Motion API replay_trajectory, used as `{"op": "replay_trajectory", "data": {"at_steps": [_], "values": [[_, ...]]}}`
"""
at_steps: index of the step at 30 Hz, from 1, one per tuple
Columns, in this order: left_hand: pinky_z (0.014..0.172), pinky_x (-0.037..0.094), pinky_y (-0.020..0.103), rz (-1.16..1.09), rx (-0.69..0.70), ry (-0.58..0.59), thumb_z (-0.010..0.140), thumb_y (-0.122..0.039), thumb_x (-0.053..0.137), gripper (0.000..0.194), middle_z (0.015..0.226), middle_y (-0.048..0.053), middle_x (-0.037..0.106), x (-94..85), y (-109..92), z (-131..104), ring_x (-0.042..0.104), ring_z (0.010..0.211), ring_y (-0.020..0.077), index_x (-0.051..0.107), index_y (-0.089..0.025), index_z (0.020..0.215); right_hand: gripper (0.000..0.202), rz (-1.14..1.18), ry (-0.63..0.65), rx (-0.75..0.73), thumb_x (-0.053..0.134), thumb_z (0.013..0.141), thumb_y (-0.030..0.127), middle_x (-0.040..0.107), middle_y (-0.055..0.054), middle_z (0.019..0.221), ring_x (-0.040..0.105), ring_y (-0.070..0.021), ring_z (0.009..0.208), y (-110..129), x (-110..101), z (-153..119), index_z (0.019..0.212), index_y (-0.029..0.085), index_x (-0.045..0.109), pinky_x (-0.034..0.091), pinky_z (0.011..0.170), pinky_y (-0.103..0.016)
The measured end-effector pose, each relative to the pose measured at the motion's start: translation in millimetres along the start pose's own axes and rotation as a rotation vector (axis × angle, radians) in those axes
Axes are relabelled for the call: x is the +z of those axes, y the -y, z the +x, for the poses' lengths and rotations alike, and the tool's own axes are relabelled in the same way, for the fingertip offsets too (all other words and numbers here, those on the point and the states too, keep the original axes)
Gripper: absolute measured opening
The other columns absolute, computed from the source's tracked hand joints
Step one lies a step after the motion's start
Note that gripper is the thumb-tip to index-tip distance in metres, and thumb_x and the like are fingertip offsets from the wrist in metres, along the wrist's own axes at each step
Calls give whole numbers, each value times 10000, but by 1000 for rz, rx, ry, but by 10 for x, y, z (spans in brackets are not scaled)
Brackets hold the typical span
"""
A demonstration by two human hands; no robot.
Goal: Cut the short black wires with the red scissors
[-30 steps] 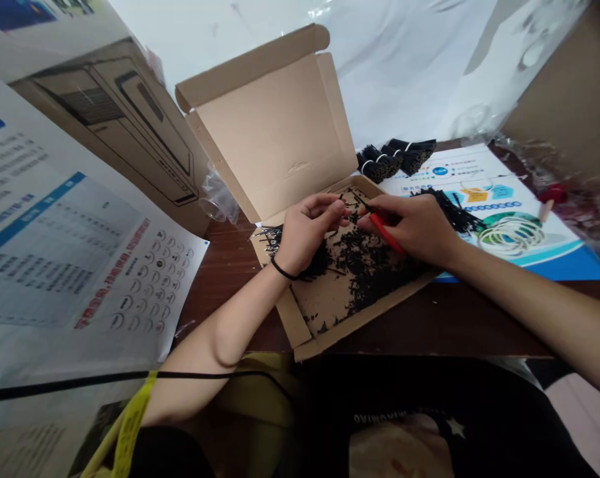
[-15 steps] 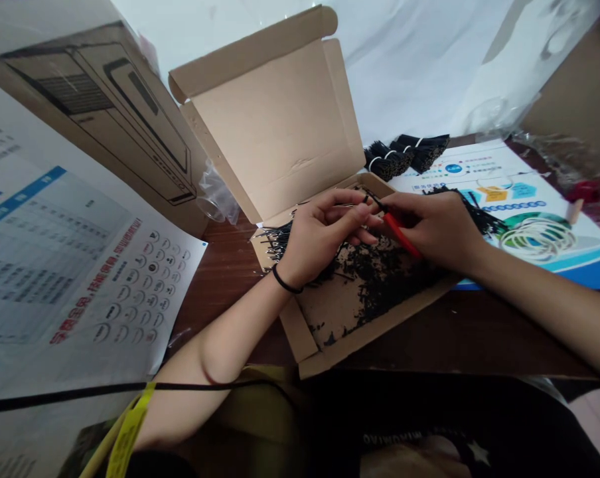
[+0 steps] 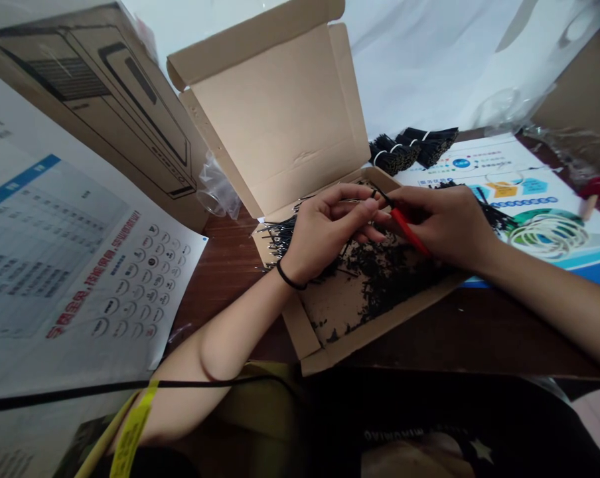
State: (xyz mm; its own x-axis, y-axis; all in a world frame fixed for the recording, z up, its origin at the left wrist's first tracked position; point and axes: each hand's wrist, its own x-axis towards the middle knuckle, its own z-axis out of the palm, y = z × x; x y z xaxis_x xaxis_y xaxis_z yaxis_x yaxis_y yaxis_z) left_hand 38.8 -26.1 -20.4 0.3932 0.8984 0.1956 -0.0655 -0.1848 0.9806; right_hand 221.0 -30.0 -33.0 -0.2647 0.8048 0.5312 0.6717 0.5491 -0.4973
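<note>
We've 2 hands over 1 open cardboard box, lid up at the back. L hand: thumb & index pinched tog. on 1 short black piece, the other fingers loosely curled, 1 black band round the wrist. R hand: fingers clamped on 1 red-handled tool, its tip right by the L fingertips; can't tell if its jaws are apart. Piece & tool are both above the box. Inside, black scraps, too many to count, plus lots of shiny-ended black strands at the L edge. Behind the R hand, min. 3 tied black bundles; just beside it, 1 loose black bunch. Next to that, a heap of white rings, no. unclear, on 1 printed sheet. Far L: 1 big carton.
</note>
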Motion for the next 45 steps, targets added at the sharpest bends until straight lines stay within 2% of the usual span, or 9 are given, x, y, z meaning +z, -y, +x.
{"op": "replay_trajectory", "data": {"at_steps": [5, 9, 17, 26, 33, 38, 42, 45], "values": [[548, 539, 194, 48, -17, -39, 819, -406, 636, 303, 803, 32, 719, 1, -6, -6, 677, 601, 104, 582, -160, 988, 371, 22, -3, 8, 580, 786, 592, 542, 13, 562, 419, -103, 498, -2, -8, -12, 832, 238, 682, 333, 492, -269], [544, 536, 195, 51, -10, -29, 826, -408, 626, 301, 808, 33, 721, 5, -12, -13, 675, 598, 103, 584, -162, 995, 348, 64, -3, 8, 602, 786, 555, 519, 19, 548, 401, -95, 486, 25, -23, -13, 830, 222, 692, 323, 490, -270], [530, 524, 191, 60, -8, -38, 818, -420, 632, 316, 796, 31, 719, -4, -28, -9, 664, 572, 96, 603, -157, 992, 376, 90, 10, -10, 601, 772, 578, 542, 16, 575, 419, -98, 497, 35, -32, -15, 868, 229, 704, 334, 487, -265], [519, 516, 196, 44, -7, -45, 812, -367, 651, 237, 760, 10, 705, 1, -37, -7, 640, 541, 82, 623, -172, 944, 303, 22, -33, -58, 599, 797, 518, 474, 30, 512, 390, -97, 459, 63, -40, -17, 868, 242, 702, 325, 490, -278], [555, 511, 206, 71, 24, -98, 815, -352, 655, 214, 750, 7, 700, -11, -47, -1, 642, 578, 85, 634, -175, 932, 311, 21, -20, -20, 584, 803, 527, 542, 9, 557, 424, -108, 478, 44, -26, -13, 874, 245, 693, 349, 500, -284], [569, 499, 197, 37, 26, -68, 854, -368, 604, 213, 762, 20, 706, -15, -51, -5, 658, 610, 86, 605, -168, 927, 346, 155, 21, 69, 608, 778, 528, 584, 2, 578, 483, -114, 514, 32, -31, 0, 851, 201, 693, 379, 503, -267], [553, 485, 186, -41, 27, -28, 872, -381, 576, 226, 745, 32, 703, -22, -19, 7, 664, 615, 90, 567, -160, 917, 326, 288, 70, 122, 625, 759, 520, 559, 30, 539, 465, -97, 485, 42, -46, 20, 843, 211, 684, 366, 467, -238], [549, 485, 186, -79, 6, 3, 871, -410, 569, 258, 763, 40, 703, -24, 9, 25, 670, 628, 95, 548, -158, 927, 333, 353, 62, 148, 614, 764, 519, 579, 24, 569, 481, -102, 500, 36, -39, 31, 860, 207, 676, 381, 476, -241]]}}
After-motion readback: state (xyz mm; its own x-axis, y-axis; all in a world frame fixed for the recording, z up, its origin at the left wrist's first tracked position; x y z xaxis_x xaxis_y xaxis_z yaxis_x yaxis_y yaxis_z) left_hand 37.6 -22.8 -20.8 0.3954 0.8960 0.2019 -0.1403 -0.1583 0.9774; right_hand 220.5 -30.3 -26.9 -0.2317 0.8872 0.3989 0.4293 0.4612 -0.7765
